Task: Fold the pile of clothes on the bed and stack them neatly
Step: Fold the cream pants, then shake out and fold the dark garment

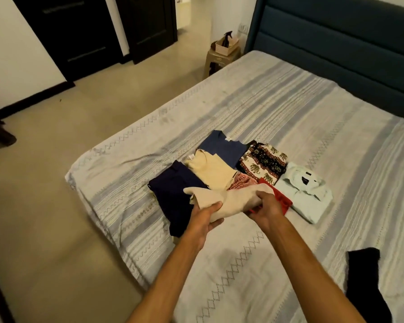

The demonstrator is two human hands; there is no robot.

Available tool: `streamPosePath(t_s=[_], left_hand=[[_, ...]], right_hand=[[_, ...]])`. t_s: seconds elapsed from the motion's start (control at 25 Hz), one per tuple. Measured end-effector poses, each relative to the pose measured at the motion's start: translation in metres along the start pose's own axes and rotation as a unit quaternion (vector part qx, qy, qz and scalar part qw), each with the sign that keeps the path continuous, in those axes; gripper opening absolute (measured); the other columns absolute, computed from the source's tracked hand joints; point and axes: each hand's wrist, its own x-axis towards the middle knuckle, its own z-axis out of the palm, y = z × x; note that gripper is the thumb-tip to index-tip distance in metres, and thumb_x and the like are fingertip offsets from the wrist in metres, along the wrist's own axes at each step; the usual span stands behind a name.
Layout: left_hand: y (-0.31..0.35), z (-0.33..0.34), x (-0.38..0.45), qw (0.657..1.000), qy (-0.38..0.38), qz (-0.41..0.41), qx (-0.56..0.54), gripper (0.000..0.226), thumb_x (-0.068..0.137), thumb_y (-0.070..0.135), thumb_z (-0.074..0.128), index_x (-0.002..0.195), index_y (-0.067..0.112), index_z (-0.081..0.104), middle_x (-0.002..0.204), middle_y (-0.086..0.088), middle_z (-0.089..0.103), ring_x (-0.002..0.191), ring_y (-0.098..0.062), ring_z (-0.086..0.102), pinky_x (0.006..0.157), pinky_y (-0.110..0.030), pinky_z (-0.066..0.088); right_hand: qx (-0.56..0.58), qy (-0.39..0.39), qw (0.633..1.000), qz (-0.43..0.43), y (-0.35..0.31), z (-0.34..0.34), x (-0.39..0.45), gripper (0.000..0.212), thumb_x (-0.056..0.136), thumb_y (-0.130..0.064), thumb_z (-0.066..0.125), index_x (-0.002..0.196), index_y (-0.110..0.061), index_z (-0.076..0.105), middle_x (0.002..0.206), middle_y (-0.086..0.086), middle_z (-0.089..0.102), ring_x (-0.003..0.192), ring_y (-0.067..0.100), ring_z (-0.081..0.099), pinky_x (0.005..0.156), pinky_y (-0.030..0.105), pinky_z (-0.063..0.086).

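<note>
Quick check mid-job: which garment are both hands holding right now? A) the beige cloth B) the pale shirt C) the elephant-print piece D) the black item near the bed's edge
A: the left hand and right hand both grip the beige cloth, while the other folded pieces lie untouched on the bed.

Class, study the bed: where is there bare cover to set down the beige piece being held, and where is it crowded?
Free: the wide stretch between the folded clothes and the headboard, and the near patch between the forearms and the black garment. Crowded: the row from the navy trousers to the pale shirt, where both hands, left hand and right hand, hold the beige piece.
</note>
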Motion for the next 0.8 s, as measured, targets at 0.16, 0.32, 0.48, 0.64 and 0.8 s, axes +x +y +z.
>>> streamPosePath(t_s=[0.16,0.32,0.48,0.64,0.8], left_hand=[[0.078,0.009,0.049,0.998,-0.03,0.061,0.015,0.06,0.092,0.015,0.078,0.143,0.032,0.049,0.13,0.001,0.069,0.111,-0.02,0.071,0.08,-0.036,0.063],[0.121,0.009,0.088,0.995,-0.047,0.065,0.056,0.058,0.091,0.025,0.08,0.139,0.03,0.049,0.137,0.001,0.065,0.12,-0.02,0.067,0.087,-0.042,0.062],[0.103,-0.012,0.116,0.953,-0.082,-0.138,0.256,0.1,0.088,0.055,0.078,0.16,0.022,0.017,0.162,-0.008,0.038,0.148,-0.037,0.038,0.106,-0.065,0.04],[0.029,-0.059,0.119,0.897,-0.108,-0.2,0.38,0.055,0.095,0.058,0.065,0.133,0.024,0.046,0.143,-0.002,0.053,0.125,-0.022,0.054,0.104,-0.042,0.044],[-0.032,-0.077,0.101,0.904,-0.051,-0.172,0.387,0.038,0.099,0.047,0.065,0.124,0.018,0.062,0.12,0.0,0.069,0.095,-0.011,0.063,0.075,-0.019,0.05]], right_hand=[[-0.021,-0.049,0.997,-0.055,-0.061,0.09,0.019,0.038,0.092,-0.008,0.066,0.129,-0.009,0.059,0.119,0.015,0.069,0.112,0.034,0.066,0.079,0.052,0.058],[-0.058,-0.088,0.989,-0.108,-0.1,0.148,0.032,0.031,0.095,-0.006,0.064,0.125,-0.008,0.059,0.115,0.013,0.065,0.104,0.031,0.065,0.086,0.055,0.058],[-0.113,0.01,0.988,-0.106,-0.092,0.131,0.057,0.019,0.097,-0.01,0.058,0.114,-0.002,0.064,0.108,0.017,0.069,0.08,0.025,0.064,0.059,0.035,0.055],[-0.226,0.068,0.971,-0.036,-0.028,0.03,0.074,0.018,0.107,-0.008,0.045,0.094,-0.005,0.057,0.092,0.016,0.06,0.07,0.019,0.053,0.045,0.023,0.051],[-0.365,0.068,0.926,0.068,0.077,-0.104,0.084,0.026,0.098,-0.013,0.065,0.12,0.001,0.066,0.103,0.022,0.07,0.075,0.025,0.065,0.068,0.035,0.049]])
